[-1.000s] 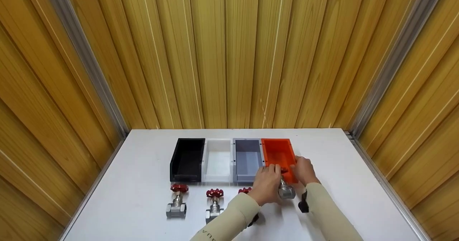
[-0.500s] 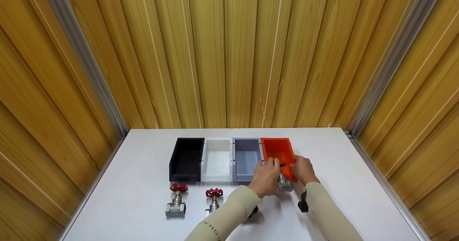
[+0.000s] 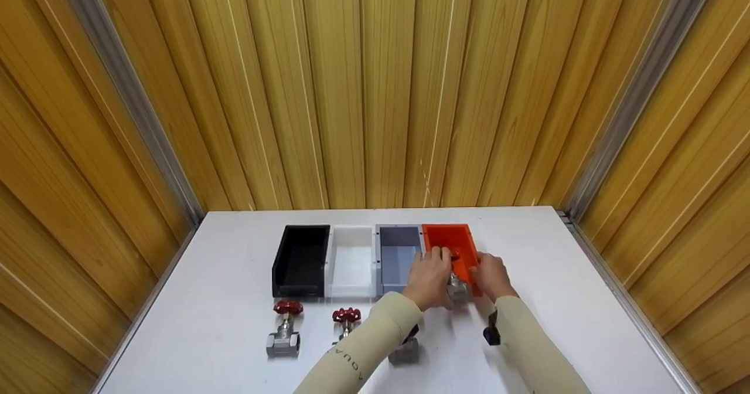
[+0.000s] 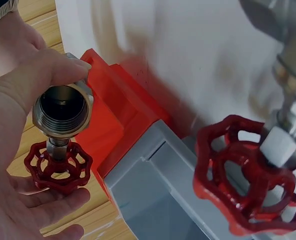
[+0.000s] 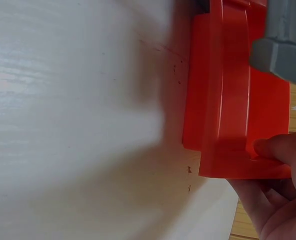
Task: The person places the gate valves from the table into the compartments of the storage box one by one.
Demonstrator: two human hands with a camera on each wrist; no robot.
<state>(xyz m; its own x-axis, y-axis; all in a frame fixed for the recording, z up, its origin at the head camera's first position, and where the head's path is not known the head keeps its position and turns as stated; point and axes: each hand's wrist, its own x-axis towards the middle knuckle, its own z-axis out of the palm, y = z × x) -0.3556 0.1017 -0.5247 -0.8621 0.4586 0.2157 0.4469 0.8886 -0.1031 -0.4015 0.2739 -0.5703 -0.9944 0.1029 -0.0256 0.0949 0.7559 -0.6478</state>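
Note:
My left hand (image 3: 429,278) grips a metal gate valve (image 3: 458,290) with a red handwheel, over the front part of the orange-red bin (image 3: 445,237). In the left wrist view, the thumb lies on the threaded valve body (image 4: 62,112) and the fingers are behind the handwheel (image 4: 58,170). My right hand (image 3: 491,274) pinches the bin's right wall. Its thumb (image 5: 275,148) is inside the wall and the other fingers are outside, as the right wrist view shows. Part of the valve's grey body (image 5: 288,50) appears there above the bin.
Left of the orange-red bin stand a grey bin (image 3: 400,291), a white bin (image 3: 354,291) and a black bin (image 3: 300,291), side by side. In front lie another valve (image 3: 284,338), a second (image 3: 347,316) and a third (image 3: 404,353), the latter two partly behind my left arm.
My left hand has moved the valve forward, farther over the orange-red bin. The body of a valve beneath my left forearm has come into sight. My right hand keeps its hold on the bin wall.

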